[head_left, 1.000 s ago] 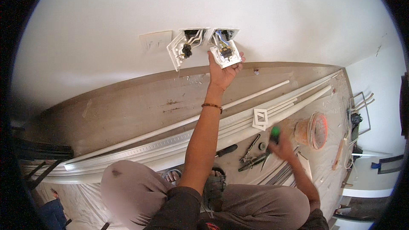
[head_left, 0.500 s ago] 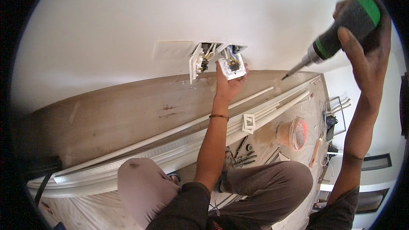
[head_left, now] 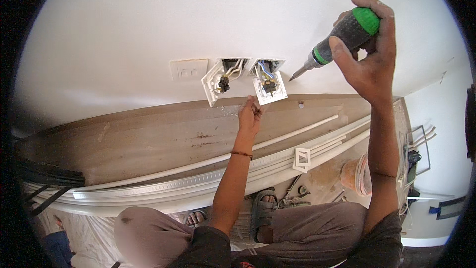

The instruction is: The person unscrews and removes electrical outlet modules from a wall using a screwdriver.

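Note:
My right hand [head_left: 369,64] is wrapped round the black and green handle of a screwdriver [head_left: 353,29] in front of the wall. Its tip points down and left, close to the upper right of a white socket plate [head_left: 269,89]. That plate hangs from the right wall box [head_left: 270,64] on blue and pale wires, its back with a dark terminal block showing. Just below its lower left corner is my left hand [head_left: 249,115], fingers curled together; whether they touch the plate or pinch something small is hidden. A second loose plate [head_left: 212,87] hangs tilted from the left wall box.
A fitted white plate [head_left: 189,69] sits on the wall at left. Long white pipes and a metal channel [head_left: 163,188] run along the wall's foot. White frames [head_left: 301,160] lie on them. An orange bucket [head_left: 353,174] stands behind my right forearm; tools [head_left: 296,194] lie near my sandalled foot.
The screwdriver has come left and down toward the right plate. My left hand has let go of the plate's sides and dropped to below its left corner. The view has shifted.

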A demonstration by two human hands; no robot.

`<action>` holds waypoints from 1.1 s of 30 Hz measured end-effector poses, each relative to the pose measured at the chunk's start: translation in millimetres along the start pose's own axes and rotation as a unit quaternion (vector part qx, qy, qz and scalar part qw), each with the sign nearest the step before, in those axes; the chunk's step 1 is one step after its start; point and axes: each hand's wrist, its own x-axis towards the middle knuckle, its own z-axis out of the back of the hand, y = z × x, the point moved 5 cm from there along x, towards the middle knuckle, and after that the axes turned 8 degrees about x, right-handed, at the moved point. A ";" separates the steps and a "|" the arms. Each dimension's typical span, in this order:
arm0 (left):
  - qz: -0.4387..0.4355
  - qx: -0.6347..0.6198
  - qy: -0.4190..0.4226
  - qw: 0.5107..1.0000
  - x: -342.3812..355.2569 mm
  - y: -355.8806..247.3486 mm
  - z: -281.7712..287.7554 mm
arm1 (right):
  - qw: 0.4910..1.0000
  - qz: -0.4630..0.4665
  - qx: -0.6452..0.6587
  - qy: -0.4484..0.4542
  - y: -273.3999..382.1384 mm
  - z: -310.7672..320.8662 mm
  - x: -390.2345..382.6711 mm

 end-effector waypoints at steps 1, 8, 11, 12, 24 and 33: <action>-0.018 0.008 -0.003 1.000 -4.0 -0.6 4.1 | 1.000 -0.014 0.004 -0.016 -7.8 1.6 -6.4; 0.085 -0.061 -0.054 0.993 -19.0 -5.1 -77.4 | 0.996 -0.059 0.061 -0.041 -57.8 3.8 -46.7; 0.090 -0.079 0.088 0.989 -7.4 -10.5 -102.4 | 0.993 -0.069 0.090 -0.044 -59.5 -0.8 -45.9; 0.092 -0.080 0.098 0.988 -4.9 -8.8 -109.0 | 0.993 -0.070 0.086 -0.048 -57.9 -1.1 -45.6; 0.054 -0.085 0.079 0.992 0.5 -5.3 -106.3 | 0.991 -0.100 0.053 -0.066 -60.3 0.2 -48.2; 0.063 -0.051 0.086 0.993 8.0 -10.2 -97.5 | 1.000 0.001 0.015 -0.020 -53.8 -22.2 -57.5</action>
